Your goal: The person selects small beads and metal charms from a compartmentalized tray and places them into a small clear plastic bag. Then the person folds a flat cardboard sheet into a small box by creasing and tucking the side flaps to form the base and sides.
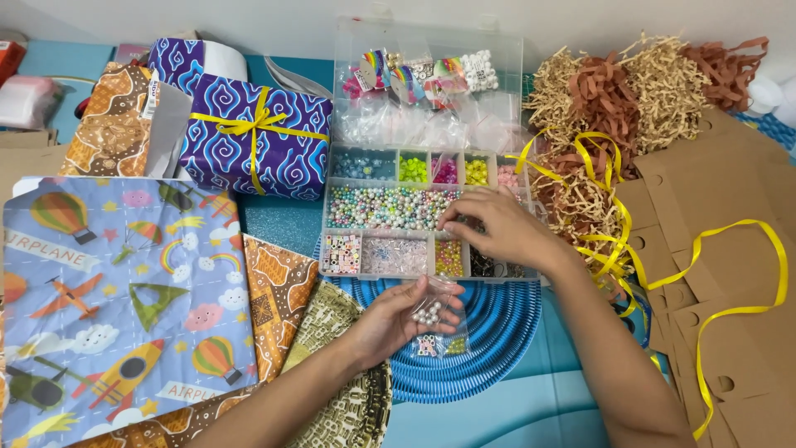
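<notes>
Nearest the camera, just below the clear plastic bead organizer (390,253), the left hand (390,319) lies palm up, its fingers curled around a small clear zip bag (433,311) holding a cluster of white pearl beads. The bag's long axis runs toward the organizer, and its mouth seems to face that way, though the thin film is hard to make out against the ribbed blue plate (497,340) beneath it. Two more tiny bags lie just below the hand, their contents too small to tell.

Over the organizer's middle row, the right hand (497,226) hovers palm down, its fingertips pinched together at the edge of the long pearl compartment; whether a bead sits in that grip I cannot tell. The hand hides the compartments at the organizer's right end.

Left of the organizer lie a glossy sheet of airplane-print wrapping paper (124,299), cut off at the frame's edge, and brown patterned sheets partly tucked under it. Right of the organizer, flat brown kraft cards (705,249) with punched holes overlap, looped by shiny yellow ribbon (730,274).

Behind the organizer's open lid, which holds bagged beads blurred by glare, crinkled shredded paper (630,91) is heaped in tan and rust. Beyond its left corner sits a wrapped gift box (257,137), purple with white swirls, tied in yellow ribbon, on the teal desk (539,415).
</notes>
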